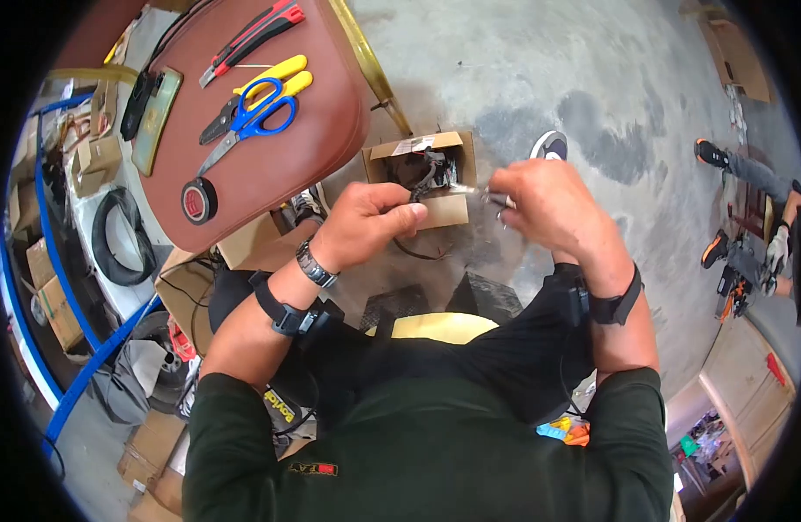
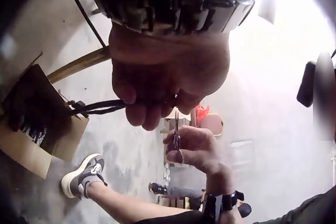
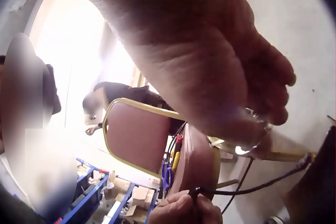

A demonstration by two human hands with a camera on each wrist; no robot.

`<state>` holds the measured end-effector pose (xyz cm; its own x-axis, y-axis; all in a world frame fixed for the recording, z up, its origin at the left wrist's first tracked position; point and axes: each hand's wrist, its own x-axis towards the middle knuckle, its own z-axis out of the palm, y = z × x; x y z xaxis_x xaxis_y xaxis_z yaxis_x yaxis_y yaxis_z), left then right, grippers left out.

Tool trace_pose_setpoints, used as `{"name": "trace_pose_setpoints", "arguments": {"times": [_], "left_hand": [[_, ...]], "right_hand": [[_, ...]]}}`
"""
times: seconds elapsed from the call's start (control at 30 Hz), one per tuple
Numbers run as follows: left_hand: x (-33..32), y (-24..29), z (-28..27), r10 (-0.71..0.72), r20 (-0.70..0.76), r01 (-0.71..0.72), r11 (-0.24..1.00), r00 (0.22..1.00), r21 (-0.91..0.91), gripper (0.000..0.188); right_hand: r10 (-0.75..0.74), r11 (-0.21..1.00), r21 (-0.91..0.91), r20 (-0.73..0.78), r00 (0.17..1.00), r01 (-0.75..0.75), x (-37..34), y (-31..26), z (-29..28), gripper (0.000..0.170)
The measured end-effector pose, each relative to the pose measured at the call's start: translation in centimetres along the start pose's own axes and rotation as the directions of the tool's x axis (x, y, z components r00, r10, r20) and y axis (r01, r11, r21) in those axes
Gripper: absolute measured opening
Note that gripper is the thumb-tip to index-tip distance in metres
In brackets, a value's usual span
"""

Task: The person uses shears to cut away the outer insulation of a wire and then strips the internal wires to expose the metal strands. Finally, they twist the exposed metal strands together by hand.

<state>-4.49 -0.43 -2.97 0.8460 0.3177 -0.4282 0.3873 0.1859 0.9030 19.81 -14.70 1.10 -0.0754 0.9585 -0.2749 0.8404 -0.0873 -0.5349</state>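
Note:
Between thumb and fingers, my left hand (image 1: 366, 226) pinches a dark cable, and the cable (image 2: 102, 107) runs to an open cardboard box (image 1: 442, 211) on the floor. My right hand (image 1: 553, 204) grips a small metal tool; in the left wrist view the tool (image 2: 177, 136) has two thin tips pointing toward my left hand. Tool and cable appear apart there. In the right wrist view the cable (image 3: 262, 184) hangs from my left hand (image 3: 184, 209), and a shiny part of the tool (image 3: 247, 149) shows at my right fingers. The cable's end is hard to make out.
On a brown chair seat (image 1: 331, 130) at upper left lie blue-handled scissors (image 1: 266, 117), a yellow-handled tool (image 1: 296, 67), a red and black cutter (image 1: 257, 39), a tape roll (image 1: 198, 200) and a phone (image 1: 157, 122). Blue-framed shelves (image 1: 70, 278) stand left. Other people are partly visible.

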Motion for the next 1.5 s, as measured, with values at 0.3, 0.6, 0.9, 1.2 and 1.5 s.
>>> {"name": "trace_pose_setpoints", "arguments": {"times": [0.3, 0.6, 0.9, 1.2, 1.5], "left_hand": [[0.4, 1.1, -0.1, -0.063, 0.143, 0.094, 0.971, 0.988, -0.222, 0.033], [1.5, 2.1, -0.5, 0.009, 0.137, 0.048, 0.914, 0.990, -0.403, 0.036], [2.1, 2.3, 0.2, 0.024, 0.168, 0.040, 0.929, 0.986, -0.369, 0.031], [1.8, 3.0, 0.1, 0.068, 0.120, -0.025, 0.944, 0.990, -0.328, 0.029], [1.4, 3.1, -0.1, 0.062, 0.092, -0.026, 0.936, 0.994, -0.352, 0.024]], "right_hand": [[0.216, 0.831, 0.534, -0.049, 0.975, -0.157, 1.8, -1.7, -0.2, 0.025], [0.170, 0.405, 0.913, -0.026, 0.985, -0.046, 3.4, -1.9, 2.3, 0.038], [0.181, 0.384, 0.921, -0.007, 0.983, -0.064, 3.4, -2.9, 0.8, 0.040], [0.183, 0.076, 0.995, 0.049, 0.982, -0.064, 4.1, -2.5, 1.5, 0.036], [0.163, 0.089, 0.987, 0.115, 0.980, -0.131, 4.7, -2.1, 1.9, 0.035]]}}
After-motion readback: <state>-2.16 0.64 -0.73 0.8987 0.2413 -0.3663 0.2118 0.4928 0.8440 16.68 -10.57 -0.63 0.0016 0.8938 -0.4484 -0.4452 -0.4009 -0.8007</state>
